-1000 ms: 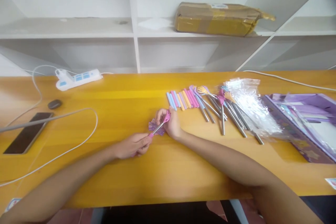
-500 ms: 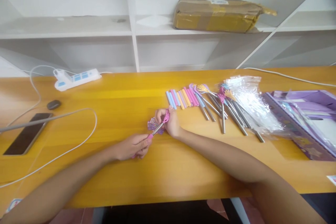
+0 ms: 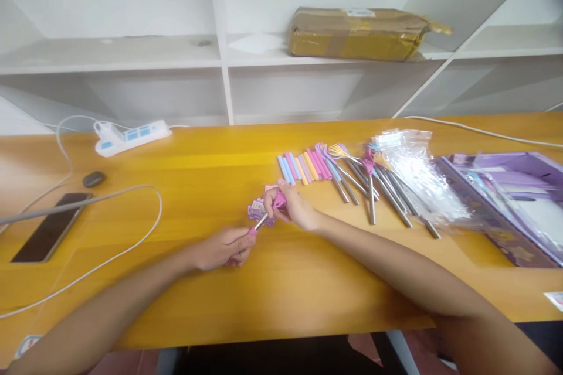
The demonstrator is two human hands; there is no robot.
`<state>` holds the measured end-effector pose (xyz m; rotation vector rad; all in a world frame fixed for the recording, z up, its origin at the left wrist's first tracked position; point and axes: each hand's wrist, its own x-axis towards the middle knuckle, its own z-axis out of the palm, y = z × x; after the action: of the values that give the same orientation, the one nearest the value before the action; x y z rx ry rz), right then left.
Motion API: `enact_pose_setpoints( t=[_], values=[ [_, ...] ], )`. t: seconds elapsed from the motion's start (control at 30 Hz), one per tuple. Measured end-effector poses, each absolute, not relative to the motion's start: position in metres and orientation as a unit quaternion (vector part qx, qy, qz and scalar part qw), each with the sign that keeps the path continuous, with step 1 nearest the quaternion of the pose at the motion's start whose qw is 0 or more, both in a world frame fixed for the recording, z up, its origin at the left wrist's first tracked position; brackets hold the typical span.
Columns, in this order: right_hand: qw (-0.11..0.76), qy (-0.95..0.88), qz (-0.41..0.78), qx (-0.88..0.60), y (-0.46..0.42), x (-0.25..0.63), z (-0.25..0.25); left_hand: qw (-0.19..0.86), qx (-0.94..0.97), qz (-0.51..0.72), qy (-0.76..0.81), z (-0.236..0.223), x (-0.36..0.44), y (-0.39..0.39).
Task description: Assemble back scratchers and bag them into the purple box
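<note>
My left hand (image 3: 224,248) is closed round the pink grip of a telescopic back scratcher (image 3: 262,222) with a metal shaft. At its other end, the fingers of my right hand (image 3: 297,206) are closed on the pink claw head, hiding part of it. Small purple printed cards or labels (image 3: 256,210) lie on the table behind the shaft. Beyond my right hand is a row of pink, blue, purple and orange tubes (image 3: 303,166). Several more back scratchers (image 3: 372,193) with coloured claw heads and metal shafts lie to the right.
Clear plastic bags (image 3: 417,176) and a purple box (image 3: 505,228) with packets inside are on the right. On the left lie a phone (image 3: 50,228), a dark small case (image 3: 94,179), a power strip (image 3: 134,136) and cables. A taped carton (image 3: 352,35) sits on the shelf.
My right hand has turned and shifted slightly right, its fingers now covering more of the claw head. My left hand keeps its grip. The whole view has shifted slightly.
</note>
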<state>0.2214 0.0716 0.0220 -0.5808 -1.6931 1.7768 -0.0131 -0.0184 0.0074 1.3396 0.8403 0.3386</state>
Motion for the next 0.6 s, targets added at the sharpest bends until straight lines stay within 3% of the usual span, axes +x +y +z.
enact_pose_setpoints(
  t=[0.3, 0.6],
  values=[
    [0.434, -0.568, 0.626, -0.312, 0.048, 0.277, 0.006, 0.665, 0.66, 0.104, 0.334, 0.017, -0.01, -0.014],
    [0.612, -0.477, 0.496, -0.39, 0.119, 0.409, 0.078, 0.614, 0.715, 0.098, 0.32, 0.021, -0.009, -0.016]
  ],
)
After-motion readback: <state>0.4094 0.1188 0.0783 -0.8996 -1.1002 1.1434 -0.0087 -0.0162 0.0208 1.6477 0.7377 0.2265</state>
